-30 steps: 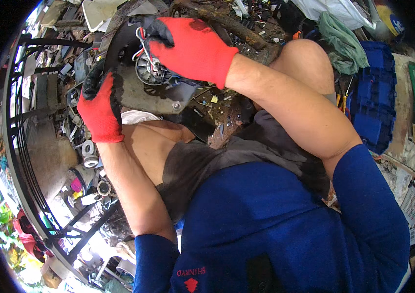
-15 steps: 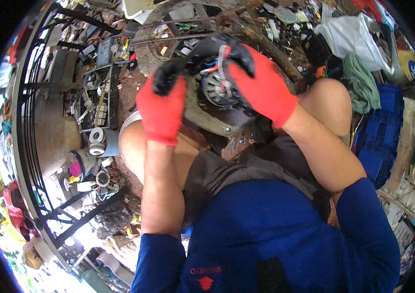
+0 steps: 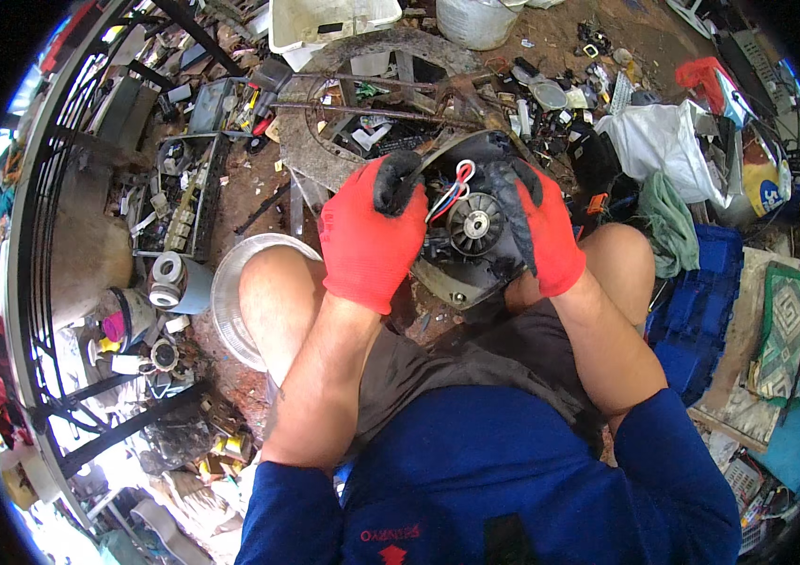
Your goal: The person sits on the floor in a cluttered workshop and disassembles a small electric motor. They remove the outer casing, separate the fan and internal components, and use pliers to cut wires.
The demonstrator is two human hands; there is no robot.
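Between my knees I hold a dirty grey and black housing (image 3: 456,288) with a round, finned electric motor (image 3: 475,226) set in its middle. A loop of red, white and blue wires (image 3: 463,173) sticks up beside the motor, free of my fingers. My left hand (image 3: 376,226), in a red glove with black fingers, is closed on the housing's left edge. On the opposite edge my right hand (image 3: 541,221), gloved the same way, has its fingers bent around the rim. The undersides of the housing and the fingertips behind it are hidden.
Past the housing lies a flat rusty metal frame (image 3: 325,85) among scattered scrap. A parts tray (image 3: 179,193) and a black metal rack (image 3: 38,245) stand left. A clear round basin (image 3: 231,311) sits by my left knee; a blue plastic case (image 3: 696,311) lies right.
My right hand has come off the wires and moved to the housing's right edge. My hands are farther apart, uncovering the motor. The view has shifted, showing more ground ahead.
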